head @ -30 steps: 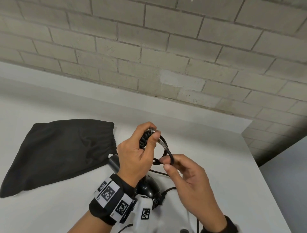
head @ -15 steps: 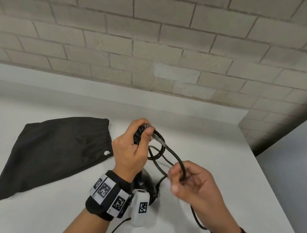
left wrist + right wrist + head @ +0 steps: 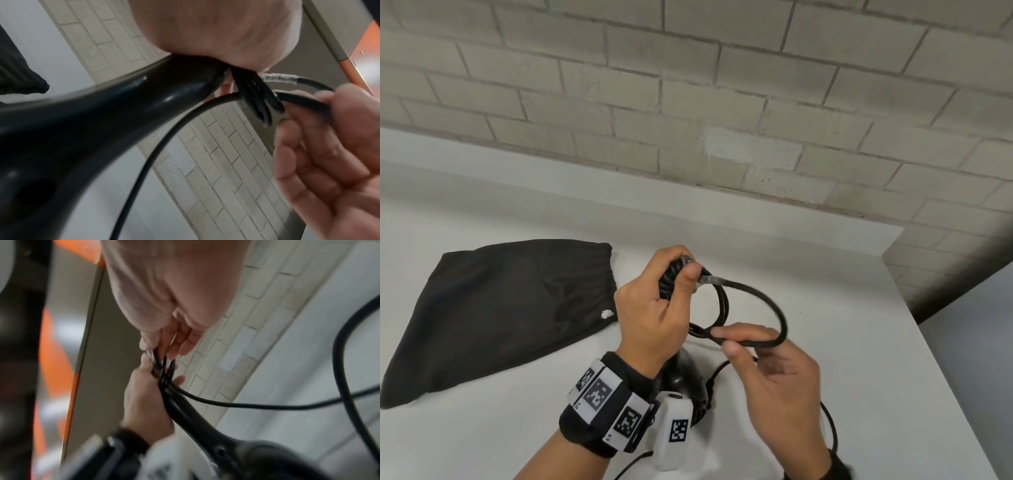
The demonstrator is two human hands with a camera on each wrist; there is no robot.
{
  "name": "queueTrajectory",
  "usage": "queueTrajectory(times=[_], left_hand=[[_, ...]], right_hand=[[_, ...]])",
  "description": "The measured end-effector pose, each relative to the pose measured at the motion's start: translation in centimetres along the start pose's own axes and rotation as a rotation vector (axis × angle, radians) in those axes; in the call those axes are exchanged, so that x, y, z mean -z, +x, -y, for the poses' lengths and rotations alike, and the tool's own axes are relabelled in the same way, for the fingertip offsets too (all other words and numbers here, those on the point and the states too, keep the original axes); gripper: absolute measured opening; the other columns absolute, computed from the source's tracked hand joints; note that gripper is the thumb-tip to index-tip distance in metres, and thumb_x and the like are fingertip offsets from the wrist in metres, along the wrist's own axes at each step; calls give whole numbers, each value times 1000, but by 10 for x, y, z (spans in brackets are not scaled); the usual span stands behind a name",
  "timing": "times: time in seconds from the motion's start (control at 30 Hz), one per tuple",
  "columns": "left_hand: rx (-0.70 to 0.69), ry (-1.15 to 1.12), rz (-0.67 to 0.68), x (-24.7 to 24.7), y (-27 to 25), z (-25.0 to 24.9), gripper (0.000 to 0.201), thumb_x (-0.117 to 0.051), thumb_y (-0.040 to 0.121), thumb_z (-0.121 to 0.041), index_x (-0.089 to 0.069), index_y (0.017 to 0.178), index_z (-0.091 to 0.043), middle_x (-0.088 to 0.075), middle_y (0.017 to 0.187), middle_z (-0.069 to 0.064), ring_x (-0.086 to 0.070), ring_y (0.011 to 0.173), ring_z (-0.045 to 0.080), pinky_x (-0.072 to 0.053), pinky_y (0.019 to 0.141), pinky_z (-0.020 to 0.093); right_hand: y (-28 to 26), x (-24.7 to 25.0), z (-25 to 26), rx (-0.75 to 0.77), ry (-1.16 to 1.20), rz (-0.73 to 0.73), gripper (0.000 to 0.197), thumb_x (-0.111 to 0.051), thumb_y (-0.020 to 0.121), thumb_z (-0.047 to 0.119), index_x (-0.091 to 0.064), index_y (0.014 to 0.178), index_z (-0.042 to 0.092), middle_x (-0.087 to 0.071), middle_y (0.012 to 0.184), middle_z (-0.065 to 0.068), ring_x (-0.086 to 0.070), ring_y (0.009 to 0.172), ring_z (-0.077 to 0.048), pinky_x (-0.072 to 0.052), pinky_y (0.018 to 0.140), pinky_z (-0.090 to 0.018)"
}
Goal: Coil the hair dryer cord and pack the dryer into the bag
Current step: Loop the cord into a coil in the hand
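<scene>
My left hand (image 3: 659, 308) grips the top of the black hair dryer's handle (image 3: 144, 91) and pins several loops of black cord (image 3: 720, 301) against it with the thumb. The dryer body (image 3: 690, 387) stands below that hand, mostly hidden by my wrist. My right hand (image 3: 767, 346) pinches a fresh loop of the cord (image 3: 777, 311) between thumb and fingers, just right of the left hand. In the right wrist view the cord strands (image 3: 164, 369) run between both hands and the slack (image 3: 341, 353) trails off right. The black drawstring bag (image 3: 510, 308) lies flat on the table, left.
The white table (image 3: 842, 342) ends at a right edge (image 3: 945, 387) close to my right arm. A pale brick wall (image 3: 722, 102) rises behind a low white ledge (image 3: 619, 198). Loose cord (image 3: 832, 431) hangs by the front right.
My right hand drew the cord out to the right and came back toward the left hand, forming a larger new loop. The left hand kept its grip on the handle and loops.
</scene>
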State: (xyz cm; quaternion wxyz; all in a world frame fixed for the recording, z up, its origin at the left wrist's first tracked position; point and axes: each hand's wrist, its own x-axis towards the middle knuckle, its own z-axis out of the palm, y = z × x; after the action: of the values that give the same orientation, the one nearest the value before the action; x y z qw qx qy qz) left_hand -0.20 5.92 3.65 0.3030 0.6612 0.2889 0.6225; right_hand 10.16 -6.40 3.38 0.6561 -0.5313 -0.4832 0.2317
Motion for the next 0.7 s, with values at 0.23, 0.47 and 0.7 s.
queueTrajectory(times=[0.23,0.47,0.7], left_hand=[[10,23,-23,0,3,1,35,-49,97,-56,-62,98,-23,-68,74,-5,-67,60,24,-54,55,46],[19,63,-3,-5,5,2,34,-49,96,-57,-61,97,-25,-64,65,-4,-65,58,22,-51,55,45],[34,26,16,-8,5,0,32,-50,96,-57,-61,97,-27,-66,72,-6,-69,59,20,-55,56,47]], right_hand=[[-20,58,-6,-426,769,85,39,-79,80,31,-68,102,1,-49,57,-2,-53,42,-18,-58,60,-38],[-45,103,-20,-481,-300,-55,33,-81,71,-8,-75,78,24,-49,51,-3,-43,45,-12,-40,50,-12],[-42,64,-16,-32,-673,-416,66,-86,66,15,-54,123,12,-52,121,-4,-50,106,-14,-39,92,-9]])
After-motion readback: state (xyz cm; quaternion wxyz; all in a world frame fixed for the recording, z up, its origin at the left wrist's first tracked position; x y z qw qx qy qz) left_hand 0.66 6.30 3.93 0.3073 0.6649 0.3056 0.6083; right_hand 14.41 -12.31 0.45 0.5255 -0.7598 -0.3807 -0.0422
